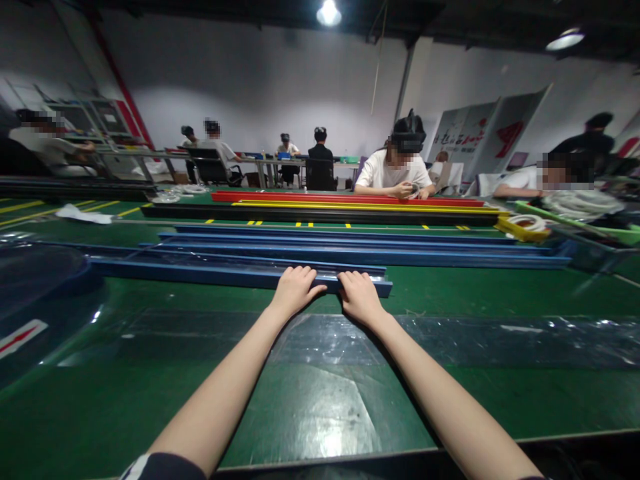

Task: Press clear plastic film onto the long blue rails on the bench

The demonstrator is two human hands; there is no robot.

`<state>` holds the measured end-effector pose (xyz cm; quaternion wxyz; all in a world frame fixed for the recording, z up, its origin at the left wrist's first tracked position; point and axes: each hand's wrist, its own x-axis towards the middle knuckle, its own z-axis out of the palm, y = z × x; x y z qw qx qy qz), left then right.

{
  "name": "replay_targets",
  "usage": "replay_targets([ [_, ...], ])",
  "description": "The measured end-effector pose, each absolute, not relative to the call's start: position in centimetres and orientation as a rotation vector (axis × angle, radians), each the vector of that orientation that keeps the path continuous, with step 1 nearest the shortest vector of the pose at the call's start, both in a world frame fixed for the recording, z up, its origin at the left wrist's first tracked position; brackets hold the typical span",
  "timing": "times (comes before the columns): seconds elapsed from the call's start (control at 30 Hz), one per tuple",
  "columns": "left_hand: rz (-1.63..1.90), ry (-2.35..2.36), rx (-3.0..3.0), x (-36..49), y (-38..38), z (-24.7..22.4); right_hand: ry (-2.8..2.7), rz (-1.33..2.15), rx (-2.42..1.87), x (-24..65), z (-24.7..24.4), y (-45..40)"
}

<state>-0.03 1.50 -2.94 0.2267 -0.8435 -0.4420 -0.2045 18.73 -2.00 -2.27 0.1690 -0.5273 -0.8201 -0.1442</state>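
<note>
A long blue channel strip (200, 272) with clear film in it lies across the green table (250, 420). My left hand (296, 291) has its fingers curled over the strip's near wall, the thumb pointing right. Close to the strip's right end, my right hand (358, 295) grips the same wall, its fingers bent over the top. A small gap separates the two hands. Beneath my wrists a flat band of clear plastic film (450, 337) runs across the table.
More blue strips (440, 253) lie just beyond, then black (350, 215), yellow and red ones. A large clear film roll (40, 287) is at left. A yellow tray (525, 230) and green bin sit at right. Across the table a person (395, 167) handles something small.
</note>
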Motion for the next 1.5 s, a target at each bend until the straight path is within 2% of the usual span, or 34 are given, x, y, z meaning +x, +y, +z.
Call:
replay_targets([
  [1.5,-0.598,-1.246,-2.312,-0.05,1.5,-2.95,-2.139,-0.275,-1.695,17.87,-1.94,-1.27],
])
